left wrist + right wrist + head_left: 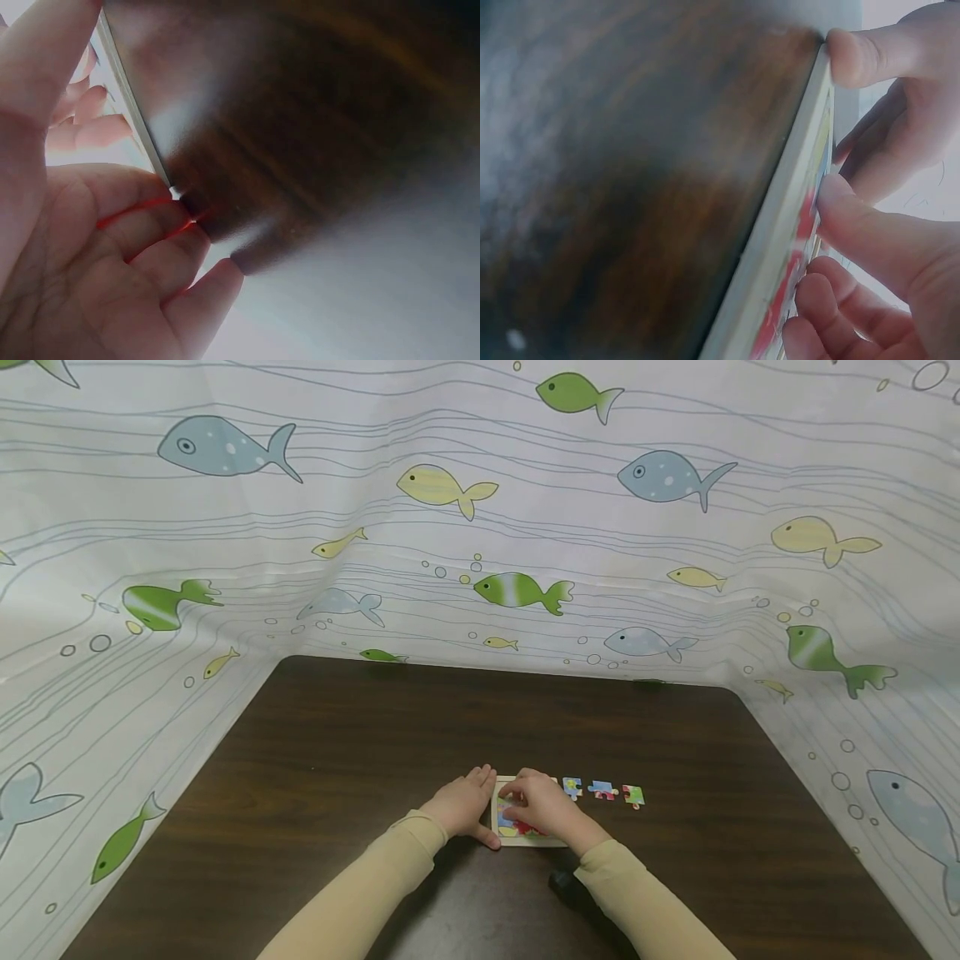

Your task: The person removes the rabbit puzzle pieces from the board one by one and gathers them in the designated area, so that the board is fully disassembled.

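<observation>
A small jigsaw puzzle in a pale wooden tray lies flat on the table, with red, blue and yellow picture parts showing. My left hand steadies its left side, fingers extended along the edge and thumb at the near left corner. Over the tray is my right hand, fingers bent and thumb apart from them. In the right wrist view the right thumb and fingertips touch the puzzle's surface. Whether a piece is between them is hidden. The left palm faces its wrist camera, fingertips down at the tabletop.
Right of the tray lie three loose jigsaw pieces in a row: a blue and yellow piece, a blue and red piece and a green and red piece. A fish-patterned sheet surrounds the dark wooden table.
</observation>
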The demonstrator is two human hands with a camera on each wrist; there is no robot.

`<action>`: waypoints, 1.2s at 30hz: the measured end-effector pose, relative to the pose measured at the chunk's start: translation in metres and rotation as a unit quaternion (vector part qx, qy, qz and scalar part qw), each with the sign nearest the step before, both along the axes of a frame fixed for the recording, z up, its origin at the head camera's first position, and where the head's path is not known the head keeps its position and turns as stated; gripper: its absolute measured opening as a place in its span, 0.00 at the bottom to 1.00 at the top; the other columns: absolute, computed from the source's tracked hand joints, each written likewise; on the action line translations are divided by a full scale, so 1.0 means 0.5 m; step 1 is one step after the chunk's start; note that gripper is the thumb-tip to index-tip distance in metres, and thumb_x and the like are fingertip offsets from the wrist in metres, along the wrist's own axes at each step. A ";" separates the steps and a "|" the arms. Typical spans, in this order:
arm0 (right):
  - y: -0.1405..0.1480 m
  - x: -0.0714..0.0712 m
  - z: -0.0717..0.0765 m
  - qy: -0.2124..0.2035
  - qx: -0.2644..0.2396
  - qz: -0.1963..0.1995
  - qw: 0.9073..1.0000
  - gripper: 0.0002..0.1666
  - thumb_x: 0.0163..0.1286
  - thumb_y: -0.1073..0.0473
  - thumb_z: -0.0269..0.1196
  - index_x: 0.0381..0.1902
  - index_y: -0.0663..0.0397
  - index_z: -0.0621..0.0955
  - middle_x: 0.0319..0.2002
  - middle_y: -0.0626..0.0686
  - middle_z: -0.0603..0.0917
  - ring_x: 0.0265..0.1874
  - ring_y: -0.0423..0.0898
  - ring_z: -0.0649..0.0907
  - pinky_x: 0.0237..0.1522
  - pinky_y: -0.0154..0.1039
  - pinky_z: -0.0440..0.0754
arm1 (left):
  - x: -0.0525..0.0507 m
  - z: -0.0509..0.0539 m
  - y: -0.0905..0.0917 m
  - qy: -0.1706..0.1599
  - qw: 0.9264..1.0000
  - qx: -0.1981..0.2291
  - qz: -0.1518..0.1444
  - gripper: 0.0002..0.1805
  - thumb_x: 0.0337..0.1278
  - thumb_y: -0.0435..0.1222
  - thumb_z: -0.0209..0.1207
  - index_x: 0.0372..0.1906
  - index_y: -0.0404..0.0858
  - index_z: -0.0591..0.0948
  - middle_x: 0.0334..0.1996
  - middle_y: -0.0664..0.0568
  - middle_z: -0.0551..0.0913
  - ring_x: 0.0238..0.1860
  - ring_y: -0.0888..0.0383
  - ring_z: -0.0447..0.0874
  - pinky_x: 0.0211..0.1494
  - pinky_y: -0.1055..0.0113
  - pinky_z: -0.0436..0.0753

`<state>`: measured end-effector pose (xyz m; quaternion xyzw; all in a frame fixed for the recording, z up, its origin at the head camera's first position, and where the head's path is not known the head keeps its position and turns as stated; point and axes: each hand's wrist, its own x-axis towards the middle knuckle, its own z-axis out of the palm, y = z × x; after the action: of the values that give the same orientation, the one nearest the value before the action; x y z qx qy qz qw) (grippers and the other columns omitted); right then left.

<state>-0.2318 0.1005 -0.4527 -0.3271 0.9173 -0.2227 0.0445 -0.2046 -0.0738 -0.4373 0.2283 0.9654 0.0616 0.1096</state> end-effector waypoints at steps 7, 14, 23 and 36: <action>-0.004 0.001 0.002 0.001 -0.009 0.006 1.000 0.12 0.57 0.61 0.70 0.40 0.54 0.85 0.30 0.45 0.75 0.27 0.39 0.73 0.30 0.33 0.76 | -0.001 0.000 -0.001 0.002 1.000 -0.001 -0.001 0.60 0.34 0.62 0.69 0.70 0.29 0.61 0.71 0.39 0.60 0.71 0.47 0.58 0.68 0.55 0.67; -0.007 0.001 0.000 0.004 -0.007 0.009 1.000 0.12 0.56 0.61 0.70 0.39 0.55 0.84 0.30 0.45 0.76 0.28 0.39 0.74 0.31 0.33 0.77 | -0.001 -0.002 -0.002 0.006 1.000 0.001 -0.001 0.60 0.33 0.61 0.69 0.70 0.29 0.61 0.70 0.39 0.60 0.71 0.47 0.59 0.68 0.55 0.67; -0.007 0.002 -0.001 0.007 -0.008 -0.001 1.000 0.12 0.56 0.61 0.71 0.38 0.54 0.83 0.29 0.44 0.74 0.27 0.39 0.73 0.31 0.33 0.76 | -0.001 -0.002 -0.001 0.003 1.000 0.004 0.001 0.60 0.33 0.61 0.70 0.69 0.29 0.62 0.70 0.39 0.61 0.71 0.47 0.59 0.68 0.54 0.67; -0.004 0.005 0.001 -0.003 -0.019 -0.007 1.000 0.14 0.56 0.61 0.71 0.40 0.52 0.80 0.32 0.47 0.73 0.24 0.38 0.71 0.28 0.31 0.74 | -0.002 0.000 -0.001 0.001 1.000 -0.010 -0.007 0.61 0.34 0.63 0.67 0.70 0.29 0.60 0.71 0.38 0.59 0.71 0.46 0.57 0.69 0.56 0.66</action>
<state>-0.2294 0.0984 -0.4522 -0.3210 0.9150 -0.2410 0.0394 -0.2055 -0.0741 -0.4374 0.2336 0.9646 0.0514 0.1114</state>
